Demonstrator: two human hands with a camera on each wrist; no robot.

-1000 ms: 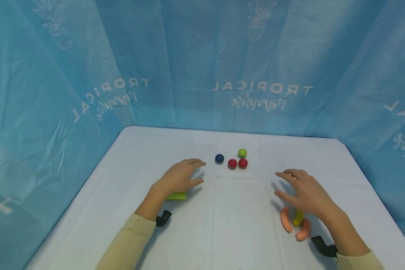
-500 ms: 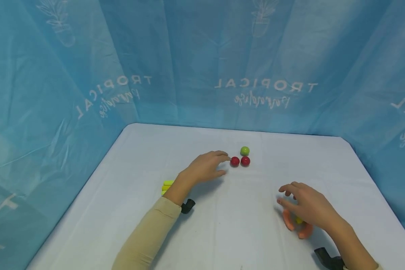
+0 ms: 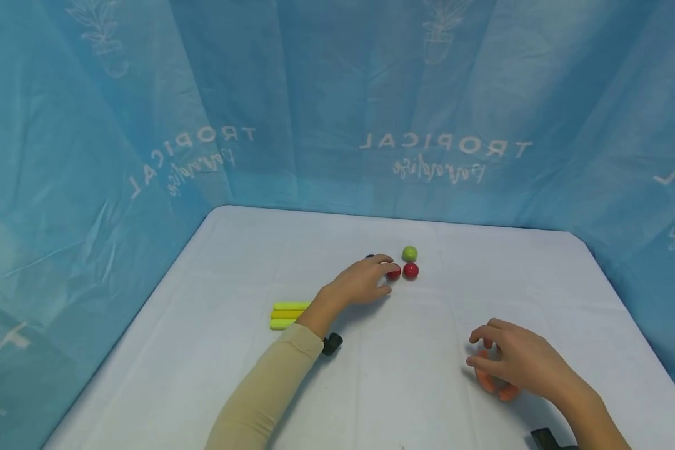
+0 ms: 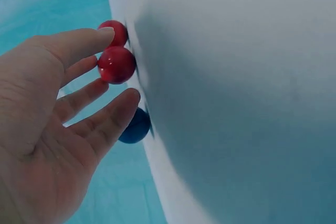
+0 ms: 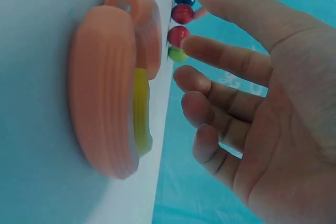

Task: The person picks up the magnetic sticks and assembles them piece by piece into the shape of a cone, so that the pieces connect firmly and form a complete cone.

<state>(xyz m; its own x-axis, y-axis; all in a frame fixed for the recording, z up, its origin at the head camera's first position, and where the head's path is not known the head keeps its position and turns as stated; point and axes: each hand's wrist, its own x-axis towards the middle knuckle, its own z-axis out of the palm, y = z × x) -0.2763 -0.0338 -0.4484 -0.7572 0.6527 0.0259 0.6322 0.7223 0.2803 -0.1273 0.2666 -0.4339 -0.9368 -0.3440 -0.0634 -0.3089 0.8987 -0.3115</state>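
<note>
My left hand (image 3: 360, 281) reaches over the far part of the table, fingers spread around the nearer glossy red ball (image 4: 116, 65). I cannot tell whether any finger touches it. Just past it sit a second red ball (image 3: 410, 270) and a green ball (image 3: 409, 254). A dark blue ball (image 4: 136, 129) is partly hidden behind the left fingers. My right hand (image 3: 523, 356) hovers with loosely bent fingers over two ridged, curved orange pieces (image 5: 102, 93), holding nothing. Between those pieces lies a yellow curved piece (image 5: 141, 111), hidden from the head view by the hand.
Several yellow and lime sticks (image 3: 284, 315) lie side by side near the left forearm, partly covered by it. A white cloth covers the table (image 3: 405, 375). Blue printed curtains (image 3: 337, 112) enclose its back and sides.
My left hand has moved right and away from me, from beside the sticks to the red balls, uncovering the sticks. My right hand has drawn slightly nearer, over the orange pieces.
</note>
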